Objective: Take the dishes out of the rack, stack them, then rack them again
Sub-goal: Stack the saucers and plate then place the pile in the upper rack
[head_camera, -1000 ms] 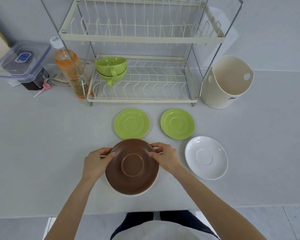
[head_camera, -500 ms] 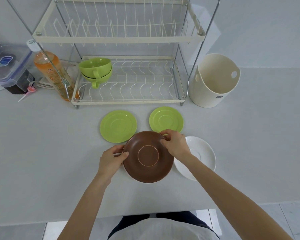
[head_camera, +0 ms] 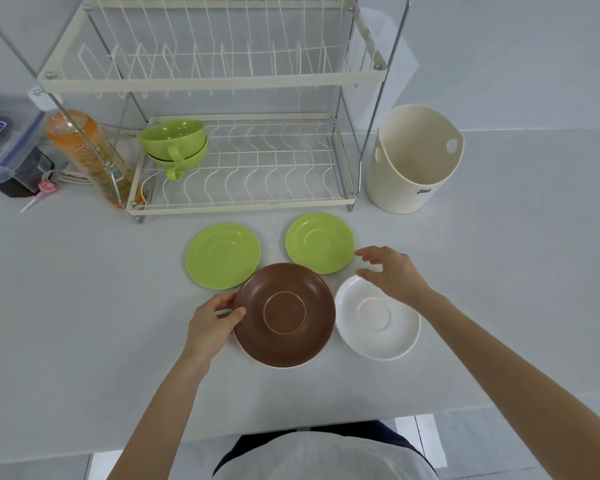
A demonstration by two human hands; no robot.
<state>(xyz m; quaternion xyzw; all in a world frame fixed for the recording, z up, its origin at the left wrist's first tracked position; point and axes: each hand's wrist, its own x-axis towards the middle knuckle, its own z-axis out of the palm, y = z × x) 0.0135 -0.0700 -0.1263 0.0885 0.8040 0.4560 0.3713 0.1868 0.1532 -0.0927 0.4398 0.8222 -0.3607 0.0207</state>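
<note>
A brown saucer (head_camera: 284, 313) lies upside down on a white dish whose rim shows beneath it, on the counter in front of me. My left hand (head_camera: 212, 320) grips the brown saucer's left rim. My right hand (head_camera: 392, 275) hovers open over the far edge of a white saucer (head_camera: 378, 320), just right of a green saucer (head_camera: 319, 242). A second green saucer (head_camera: 223, 255) lies to the left. Two stacked green cups (head_camera: 174, 143) sit on the lower tier of the white wire rack (head_camera: 243, 202).
A cream bucket (head_camera: 413, 161) stands right of the rack. An orange bottle (head_camera: 87, 154) leans at the rack's left, with a lidded plastic box (head_camera: 4, 140) beyond it. The counter's front edge runs just below my forearms.
My right hand has let go of the brown saucer and moved right, over the white saucer. The brown saucer has shifted toward the white one. My left hand still holds it.
</note>
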